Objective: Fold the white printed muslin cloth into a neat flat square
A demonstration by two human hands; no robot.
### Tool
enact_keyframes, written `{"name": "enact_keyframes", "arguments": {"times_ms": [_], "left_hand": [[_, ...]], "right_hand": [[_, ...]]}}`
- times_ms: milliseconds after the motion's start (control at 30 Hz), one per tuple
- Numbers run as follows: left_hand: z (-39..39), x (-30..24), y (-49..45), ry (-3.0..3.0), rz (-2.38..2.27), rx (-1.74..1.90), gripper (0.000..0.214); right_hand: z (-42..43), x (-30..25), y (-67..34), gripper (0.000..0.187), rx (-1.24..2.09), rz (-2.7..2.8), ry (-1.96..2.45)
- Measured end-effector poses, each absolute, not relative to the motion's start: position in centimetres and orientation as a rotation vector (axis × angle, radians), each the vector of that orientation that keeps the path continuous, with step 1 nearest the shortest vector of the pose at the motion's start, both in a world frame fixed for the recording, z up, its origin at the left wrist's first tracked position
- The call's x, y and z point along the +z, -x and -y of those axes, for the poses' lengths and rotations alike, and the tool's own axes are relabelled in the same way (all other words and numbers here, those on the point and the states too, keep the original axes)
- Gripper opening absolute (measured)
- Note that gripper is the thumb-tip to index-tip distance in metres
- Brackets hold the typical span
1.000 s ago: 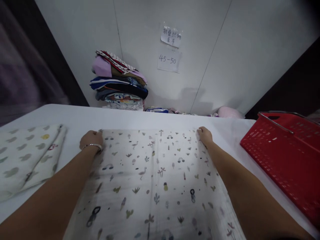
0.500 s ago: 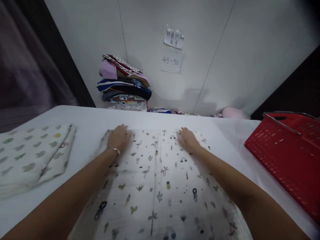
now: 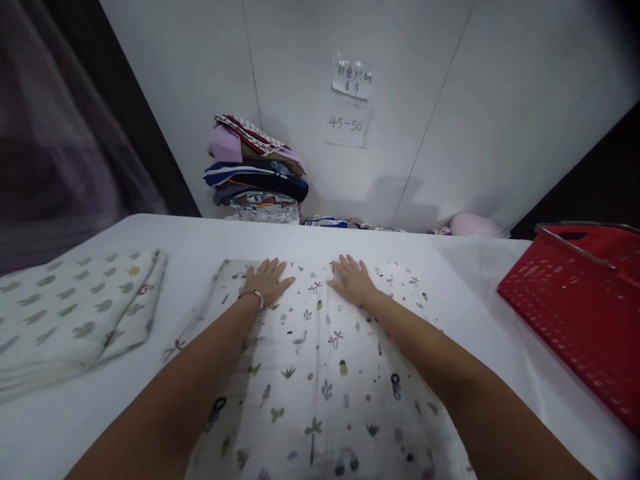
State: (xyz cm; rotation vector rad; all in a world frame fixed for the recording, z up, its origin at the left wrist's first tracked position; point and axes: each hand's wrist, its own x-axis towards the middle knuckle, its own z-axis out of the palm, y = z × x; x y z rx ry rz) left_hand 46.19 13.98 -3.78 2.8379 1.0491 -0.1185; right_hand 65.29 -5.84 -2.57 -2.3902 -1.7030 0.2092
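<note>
A white cloth (image 3: 310, 373) printed with small palms, cacti, flamingos and pineapples lies spread over the table in front of me. A crease runs down its middle. My left hand (image 3: 269, 281), with a bracelet at the wrist, rests flat near the cloth's far left part, fingers spread. Flat on the far edge, just right of the crease, is my right hand (image 3: 353, 280), its fingers also apart. Neither hand grips anything. The cloth's near end runs out of view at the bottom.
Left of me lies a folded white cloth (image 3: 75, 307) with grey shapes. A red perforated basket (image 3: 580, 313) with a metal handle stands at the right. Behind the white table (image 3: 470, 267), a stack of folded fabrics (image 3: 257, 173) rises by the wall, near a pink bundle (image 3: 475, 225).
Both hands have moved inward over the cloth toward the crease, the left going right and the right going left. The view has shifted slightly.
</note>
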Motion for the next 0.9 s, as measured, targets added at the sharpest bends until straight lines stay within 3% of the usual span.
{"name": "enact_keyframes", "arguments": {"times_ms": [267, 467, 600, 900], "left_hand": [[-14.3, -3.6, -45.7, -2.856, -1.030, -0.101, 0.071], [-16.5, -3.3, -40.4, -2.796, -1.361, 0.002, 0.076], [-17.0, -3.4, -38.9, -2.723, -1.385, -0.067, 0.077], [-16.8, -3.5, -39.3, -2.720, -1.374, -0.040, 0.079]], "right_hand": [[2.9, -3.4, -62.4, 0.075, 0.294, 1.817, 2.294], [3.1, -3.3, -62.5, 0.078, 0.300, 1.818, 2.283], [3.2, -1.9, -62.7, 0.080, 0.472, 1.776, 2.250], [14.1, -3.2, -71.7, 0.061, 0.169, 1.325, 2.685]]}}
